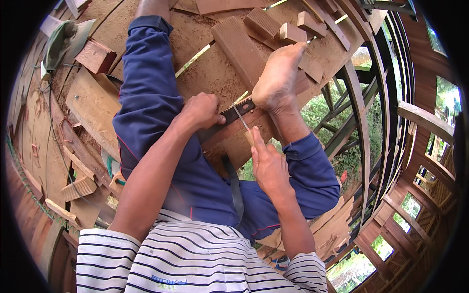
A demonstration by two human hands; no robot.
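I sit on a rough wooden floor in dark blue trousers. My left hand [202, 110] is closed around a dark handsaw blade [230, 116] whose teeth face up. The blade's far end lies under my bare foot [277, 78], which presses on a reddish plank [237, 49]. In my right hand [267, 165] is a thin metal file [240, 117] with a pale wooden handle, gripped by the handle. The file's tip lies across the saw teeth, between my left hand and the foot.
Wood offcuts and blocks [95, 56] lie scattered over the sawdust-covered boards, more at the left [78, 188]. A green cap [61, 41] lies at the far left. On the right the floor ends at an open timber frame [359, 112] with greenery below.
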